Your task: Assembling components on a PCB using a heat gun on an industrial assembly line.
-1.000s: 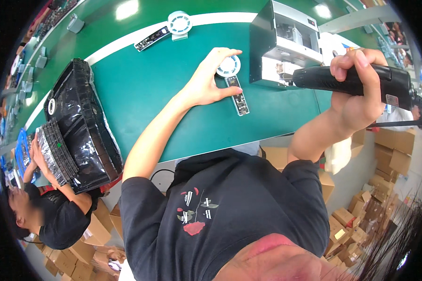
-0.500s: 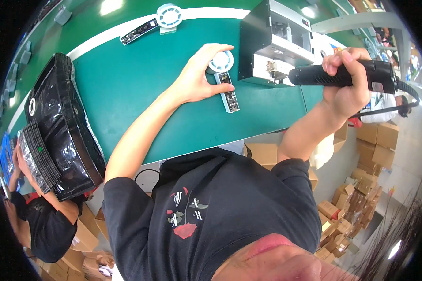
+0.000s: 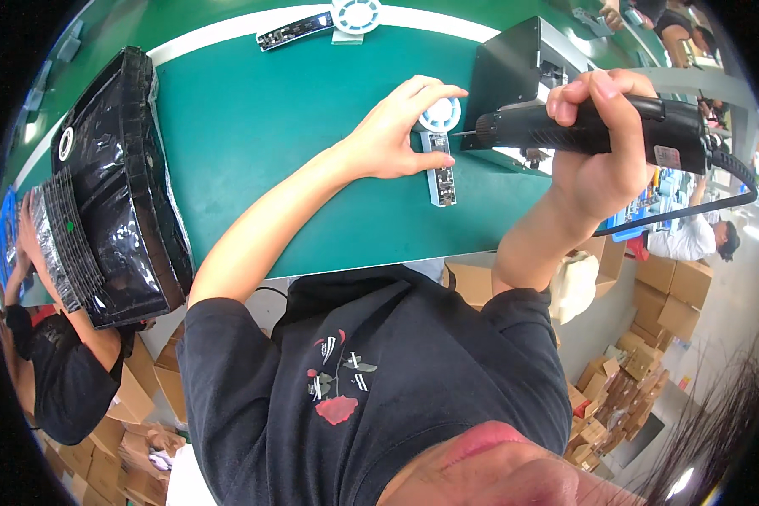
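Observation:
My left hand [image 3: 396, 131] is closed around a small handheld-fan-like part, with a white ring-shaped head [image 3: 439, 115] and a narrow body holding an exposed circuit board [image 3: 441, 173]. The thumb presses on the body just below the head, while the fingers curl past the head's far side. In my right hand [image 3: 603, 143] is a black corded electric screwdriver [image 3: 523, 126], gripped lying almost level. Its thin bit points left, with the tip close to the joint between head and board. Whether it touches cannot be made out, nor whether a screw sits on it.
A black and silver box-shaped machine [image 3: 506, 72] stands behind the screwdriver. Another ring-headed part [image 3: 295, 32] lies at the far edge of the green table [image 3: 253, 110]. At left is a black plastic-wrapped bin [image 3: 135, 244], with a co-worker's arm [image 3: 46, 244] beside it. Cardboard boxes [image 3: 675, 291] stack on the floor.
The screwdriver has come left from the machine's front, and its bit is now beside the part in my left hand. That hand keeps its hold. The whole view has shifted somewhat.

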Motion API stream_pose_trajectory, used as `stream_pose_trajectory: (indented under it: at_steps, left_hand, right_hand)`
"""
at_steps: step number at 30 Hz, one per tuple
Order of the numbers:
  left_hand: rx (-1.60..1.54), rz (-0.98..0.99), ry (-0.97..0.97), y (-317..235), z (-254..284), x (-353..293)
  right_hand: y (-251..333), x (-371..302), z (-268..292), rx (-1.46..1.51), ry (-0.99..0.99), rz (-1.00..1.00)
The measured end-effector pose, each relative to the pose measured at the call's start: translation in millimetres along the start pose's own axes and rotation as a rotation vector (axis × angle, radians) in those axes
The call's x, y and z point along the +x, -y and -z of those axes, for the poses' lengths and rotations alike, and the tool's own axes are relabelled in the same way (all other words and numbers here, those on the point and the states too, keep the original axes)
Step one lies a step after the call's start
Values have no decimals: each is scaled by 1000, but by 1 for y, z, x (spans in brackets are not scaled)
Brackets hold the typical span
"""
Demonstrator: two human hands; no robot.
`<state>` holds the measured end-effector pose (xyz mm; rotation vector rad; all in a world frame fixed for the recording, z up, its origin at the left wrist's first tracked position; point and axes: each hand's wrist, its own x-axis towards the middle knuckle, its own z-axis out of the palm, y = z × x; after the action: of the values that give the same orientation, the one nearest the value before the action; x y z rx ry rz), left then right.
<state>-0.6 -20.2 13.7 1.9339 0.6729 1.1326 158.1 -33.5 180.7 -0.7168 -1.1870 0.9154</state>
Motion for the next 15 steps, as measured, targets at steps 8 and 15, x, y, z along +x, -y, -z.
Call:
stream_pose_trajectory:
  at_steps: [8,15]
  left_hand:
    - [12,21,6,2,-1,-1]
    - [15,25,8,2,0,-2]
  right_hand:
    - [-11,-2,-3,15,-33,-22]
    - [-12,-1,-1,-2,-13,-6]
